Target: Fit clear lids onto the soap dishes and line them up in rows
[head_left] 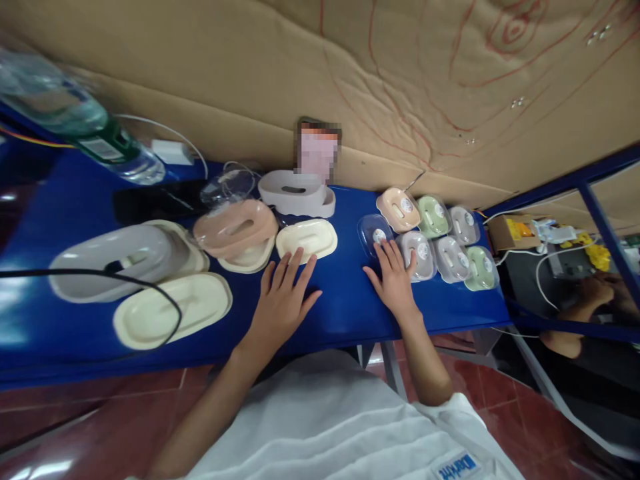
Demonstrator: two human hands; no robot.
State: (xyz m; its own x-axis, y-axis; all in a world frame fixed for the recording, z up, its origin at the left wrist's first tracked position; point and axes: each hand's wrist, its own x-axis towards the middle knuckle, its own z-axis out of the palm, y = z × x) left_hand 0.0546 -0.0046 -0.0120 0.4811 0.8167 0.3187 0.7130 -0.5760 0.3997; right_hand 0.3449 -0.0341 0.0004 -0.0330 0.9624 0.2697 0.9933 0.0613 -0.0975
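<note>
Blue and glossy, the long metal table (345, 313) carries everything under both hands. Beyond the left hand (283, 300), toward the cardboard wall, sit the biggest pieces: a grey oval plastic tray (120, 257) well off to its left, a cream oval plastic lid (173, 310) nearer the table edge, and a pink oval plastic dish (235, 230) stacked on a cream one. Just ahead of the left fingertips lies a smaller cream oval soap-dish lid (307, 239); the fingertips seem to touch its near rim, though the angle leaves that unsure. That hand lies flat, palm down, fingers spread wide, holding nothing. The right hand (395, 283) also rests flat and open on the table, its fingertips on a clear small plastic case with a round white sticker (375, 233). To that hand's right cluster more small cases, grey (453, 257), pale green (481, 267) and peach (399, 208), packed side by side.
</note>
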